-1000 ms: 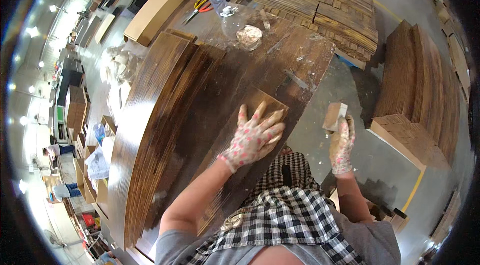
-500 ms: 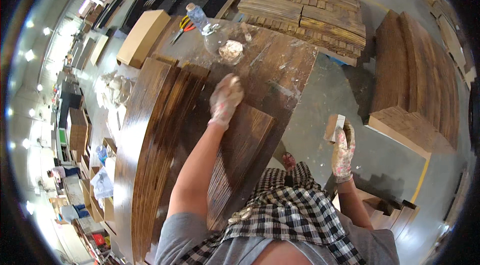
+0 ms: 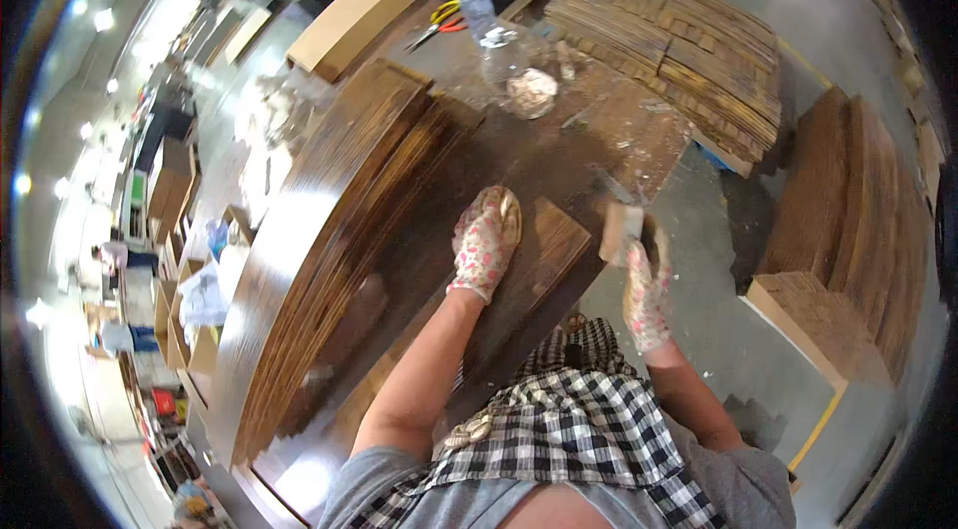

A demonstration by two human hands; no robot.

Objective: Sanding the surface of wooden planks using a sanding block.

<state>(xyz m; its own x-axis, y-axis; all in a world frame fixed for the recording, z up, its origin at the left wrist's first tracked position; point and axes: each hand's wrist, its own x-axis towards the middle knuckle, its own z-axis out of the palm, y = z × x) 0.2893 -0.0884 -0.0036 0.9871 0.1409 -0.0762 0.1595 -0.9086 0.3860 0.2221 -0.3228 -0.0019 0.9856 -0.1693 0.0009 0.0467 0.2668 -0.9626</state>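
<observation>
A white glove with pink spots covers my left hand (image 3: 487, 245), which lies flat on a dark brown wooden board (image 3: 556, 242) with the fingers close together. My right hand (image 3: 649, 301), in a similar glove, grips a small tan block with a whitish side (image 3: 621, 230). That block is at the board's right, near the table edge; whether it touches anything I cannot tell. Left of the board stands a stack of long dark wooden panels (image 3: 329, 220). A darker brown worktable (image 3: 639, 145), spattered with pale residue, lies underneath.
At the table's far side are a clear bottle (image 3: 477, 10), yellow-and-orange-handled pliers (image 3: 439, 27) and a pale lump of filler-like material (image 3: 532, 93). A cardboard box (image 3: 351, 25) stands far left. Stacked wooden panels (image 3: 679, 50) lie beyond, with more panels (image 3: 838, 220) at right.
My left hand has come back nearer along the board and settled on it. My right hand has brought the tan block in toward the board. The whole view has shifted.
</observation>
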